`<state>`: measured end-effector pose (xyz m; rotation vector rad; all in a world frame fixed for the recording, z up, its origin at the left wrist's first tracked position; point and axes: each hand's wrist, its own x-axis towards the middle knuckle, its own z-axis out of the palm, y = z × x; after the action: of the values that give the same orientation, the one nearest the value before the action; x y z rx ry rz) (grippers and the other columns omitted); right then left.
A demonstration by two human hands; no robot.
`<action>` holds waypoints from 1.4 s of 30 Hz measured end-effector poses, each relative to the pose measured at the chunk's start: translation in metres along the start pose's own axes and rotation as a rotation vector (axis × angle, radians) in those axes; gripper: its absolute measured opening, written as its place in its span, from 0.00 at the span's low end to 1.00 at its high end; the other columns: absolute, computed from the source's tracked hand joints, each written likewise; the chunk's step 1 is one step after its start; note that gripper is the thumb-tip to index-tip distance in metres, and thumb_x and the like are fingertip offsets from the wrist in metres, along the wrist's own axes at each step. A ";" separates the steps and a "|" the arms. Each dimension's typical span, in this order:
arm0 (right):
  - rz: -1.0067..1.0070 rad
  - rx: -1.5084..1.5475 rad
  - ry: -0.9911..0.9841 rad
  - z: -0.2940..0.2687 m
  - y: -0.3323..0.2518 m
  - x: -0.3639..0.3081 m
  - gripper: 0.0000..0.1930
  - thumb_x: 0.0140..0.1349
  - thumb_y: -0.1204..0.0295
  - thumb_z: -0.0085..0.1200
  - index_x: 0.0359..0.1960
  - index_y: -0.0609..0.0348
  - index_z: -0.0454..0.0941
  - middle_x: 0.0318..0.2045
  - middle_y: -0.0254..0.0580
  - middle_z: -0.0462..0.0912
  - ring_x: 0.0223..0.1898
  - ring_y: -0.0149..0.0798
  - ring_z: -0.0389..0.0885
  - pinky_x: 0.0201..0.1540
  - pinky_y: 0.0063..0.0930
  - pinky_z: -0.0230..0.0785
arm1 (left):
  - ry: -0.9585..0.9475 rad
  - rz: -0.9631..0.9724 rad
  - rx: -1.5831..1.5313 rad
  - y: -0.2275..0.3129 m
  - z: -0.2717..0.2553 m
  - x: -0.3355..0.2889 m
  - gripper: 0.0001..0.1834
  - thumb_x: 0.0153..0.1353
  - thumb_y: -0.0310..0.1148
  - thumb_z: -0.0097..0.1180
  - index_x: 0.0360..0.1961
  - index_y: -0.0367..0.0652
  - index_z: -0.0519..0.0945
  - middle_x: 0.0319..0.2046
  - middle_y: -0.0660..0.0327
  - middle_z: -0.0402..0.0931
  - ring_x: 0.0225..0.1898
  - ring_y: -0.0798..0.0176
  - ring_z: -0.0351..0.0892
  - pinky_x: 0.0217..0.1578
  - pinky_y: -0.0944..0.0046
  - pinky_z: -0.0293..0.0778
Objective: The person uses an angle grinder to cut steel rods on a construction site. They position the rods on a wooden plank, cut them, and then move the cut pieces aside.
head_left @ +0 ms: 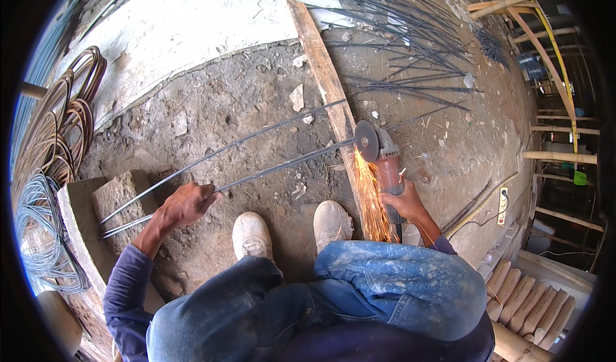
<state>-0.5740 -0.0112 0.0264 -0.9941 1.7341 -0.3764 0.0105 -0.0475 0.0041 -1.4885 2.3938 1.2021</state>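
My left hand (185,205) was closed round the steel rods (289,162), well apart from the cutting disc (367,140); how the fingers curled beneath, I could not tell. The rods ran from the concrete blocks (122,198) on my left across to the wooden plank (316,57), with their cut point at its right edge. They seemed stiff but thin enough to spring and rattle, and likely to roll against each other, so a firm fist on the span between the supports suited them. Near the disc I judged they would be too hot to touch.

My right hand (407,201) was wrapped round the body of the angle grinder (389,171), behind its metal head. I reckoned it heavy toward that end and apt to kick, with sparks (372,205) streaming back toward my knee.
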 end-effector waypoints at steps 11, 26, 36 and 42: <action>-0.032 -0.067 0.007 -0.002 -0.003 -0.004 0.15 0.60 0.75 0.71 0.46 0.63 0.81 0.31 0.41 0.87 0.29 0.35 0.88 0.32 0.36 0.82 | 0.026 0.006 0.023 0.000 0.003 -0.001 0.19 0.80 0.42 0.61 0.38 0.34 0.81 0.26 0.39 0.79 0.31 0.29 0.80 0.33 0.39 0.74; -0.015 -0.046 -0.042 -0.005 0.000 -0.001 0.12 0.61 0.77 0.69 0.44 0.64 0.81 0.29 0.40 0.86 0.26 0.34 0.86 0.31 0.35 0.81 | 0.058 0.018 0.034 0.003 0.002 -0.003 0.19 0.79 0.41 0.61 0.37 0.35 0.81 0.25 0.40 0.79 0.31 0.30 0.81 0.33 0.39 0.75; -0.008 0.038 -0.036 -0.003 -0.006 0.002 0.13 0.61 0.77 0.69 0.45 0.64 0.80 0.29 0.40 0.86 0.26 0.34 0.86 0.31 0.35 0.81 | 0.044 0.014 0.051 0.004 0.000 -0.004 0.20 0.80 0.43 0.60 0.39 0.35 0.82 0.26 0.40 0.80 0.31 0.30 0.82 0.33 0.39 0.76; 0.059 0.020 -0.059 -0.006 -0.008 -0.002 0.15 0.58 0.73 0.71 0.44 0.64 0.82 0.32 0.41 0.88 0.29 0.35 0.87 0.35 0.35 0.81 | 0.037 0.011 0.056 0.001 0.002 -0.001 0.19 0.80 0.43 0.61 0.37 0.35 0.81 0.25 0.40 0.79 0.31 0.30 0.81 0.33 0.39 0.75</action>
<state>-0.5753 -0.0157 0.0350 -0.9291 1.6987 -0.3230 0.0094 -0.0446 0.0040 -1.4969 2.4411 1.1089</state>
